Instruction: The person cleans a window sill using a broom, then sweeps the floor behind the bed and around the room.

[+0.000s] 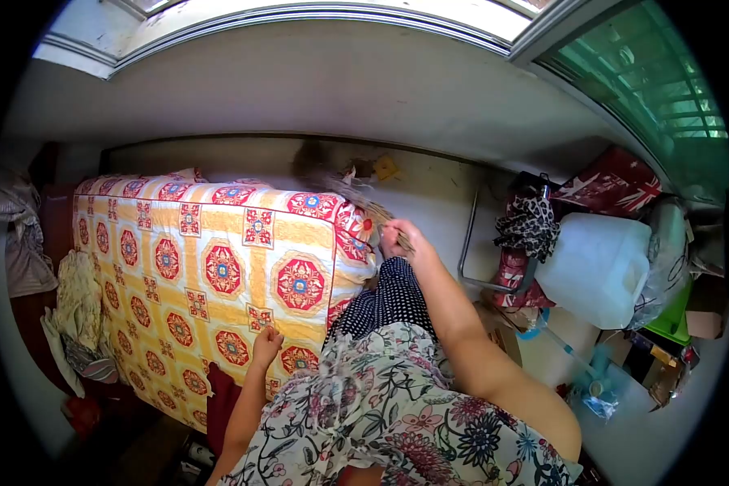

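My right hand is closed around the handle end of a straw-like broom, beyond the right end of a patterned sofa or bed cover. The broom's far end is blurred and reaches toward the gap along the wall. A yellow scrap lies near the broom. Over the cover's near edge, my left hand is held with its fingers curled together; nothing shows in it.
At the right stand a metal frame, a translucent jug, a red bag and a green bin. Crumpled cloths lie at the left. A window frame runs above the wall.
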`<state>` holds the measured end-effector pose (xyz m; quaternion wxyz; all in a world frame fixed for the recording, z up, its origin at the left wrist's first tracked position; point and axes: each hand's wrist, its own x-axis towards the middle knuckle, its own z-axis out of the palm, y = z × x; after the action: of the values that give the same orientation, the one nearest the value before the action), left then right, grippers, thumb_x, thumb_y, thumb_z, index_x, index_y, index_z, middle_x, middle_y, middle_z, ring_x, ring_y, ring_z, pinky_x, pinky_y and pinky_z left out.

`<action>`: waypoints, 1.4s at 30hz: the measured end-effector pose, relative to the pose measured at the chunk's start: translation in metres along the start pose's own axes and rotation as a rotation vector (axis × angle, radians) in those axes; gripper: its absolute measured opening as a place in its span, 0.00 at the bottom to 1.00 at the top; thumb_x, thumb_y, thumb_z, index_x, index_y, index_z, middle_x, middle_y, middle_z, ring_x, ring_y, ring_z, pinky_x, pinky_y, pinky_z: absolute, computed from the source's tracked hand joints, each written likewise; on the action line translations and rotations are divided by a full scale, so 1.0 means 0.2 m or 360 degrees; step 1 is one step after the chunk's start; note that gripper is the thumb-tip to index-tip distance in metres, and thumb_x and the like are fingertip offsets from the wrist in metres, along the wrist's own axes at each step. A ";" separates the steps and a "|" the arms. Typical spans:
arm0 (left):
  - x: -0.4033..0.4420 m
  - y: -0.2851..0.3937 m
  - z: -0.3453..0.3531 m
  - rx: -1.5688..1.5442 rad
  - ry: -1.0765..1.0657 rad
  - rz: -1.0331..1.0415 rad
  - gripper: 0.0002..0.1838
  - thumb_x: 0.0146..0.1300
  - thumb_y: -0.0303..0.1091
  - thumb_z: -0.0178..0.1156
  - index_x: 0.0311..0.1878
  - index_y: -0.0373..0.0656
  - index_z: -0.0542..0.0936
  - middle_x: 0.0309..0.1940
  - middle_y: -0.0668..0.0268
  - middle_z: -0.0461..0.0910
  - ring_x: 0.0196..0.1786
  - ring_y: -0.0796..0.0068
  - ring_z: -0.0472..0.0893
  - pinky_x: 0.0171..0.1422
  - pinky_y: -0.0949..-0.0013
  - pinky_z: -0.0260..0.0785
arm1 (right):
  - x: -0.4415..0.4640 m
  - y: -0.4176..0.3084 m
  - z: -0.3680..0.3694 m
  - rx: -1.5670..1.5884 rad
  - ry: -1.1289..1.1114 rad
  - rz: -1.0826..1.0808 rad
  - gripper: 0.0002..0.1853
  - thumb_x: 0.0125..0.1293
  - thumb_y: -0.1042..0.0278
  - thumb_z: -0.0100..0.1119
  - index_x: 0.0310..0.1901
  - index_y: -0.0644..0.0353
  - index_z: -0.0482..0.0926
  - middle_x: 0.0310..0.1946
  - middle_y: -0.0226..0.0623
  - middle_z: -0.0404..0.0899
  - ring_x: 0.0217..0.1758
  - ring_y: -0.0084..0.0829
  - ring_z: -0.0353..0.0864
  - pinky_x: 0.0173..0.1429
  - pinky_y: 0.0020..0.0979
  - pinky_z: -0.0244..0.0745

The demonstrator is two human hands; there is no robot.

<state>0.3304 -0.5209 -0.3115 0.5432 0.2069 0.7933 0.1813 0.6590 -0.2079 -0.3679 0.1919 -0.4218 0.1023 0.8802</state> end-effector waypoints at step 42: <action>-0.18 -0.08 0.79 0.0228 -0.0261 0.0054 0.09 0.49 0.32 0.59 0.28 0.37 0.71 0.16 0.65 0.73 0.17 0.77 0.73 0.22 0.73 0.65 | -1.40 0.24 -0.92 -0.3339 0.1194 0.0105 0.13 0.44 0.69 0.50 0.30 0.69 0.78 0.33 0.53 0.76 0.37 0.48 0.76 0.41 0.41 0.71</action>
<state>0.4882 -0.5429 -0.3457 0.5870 0.2727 0.7535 0.1157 0.9276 -0.3855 -0.2640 -0.3260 -0.6112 -0.6294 0.3521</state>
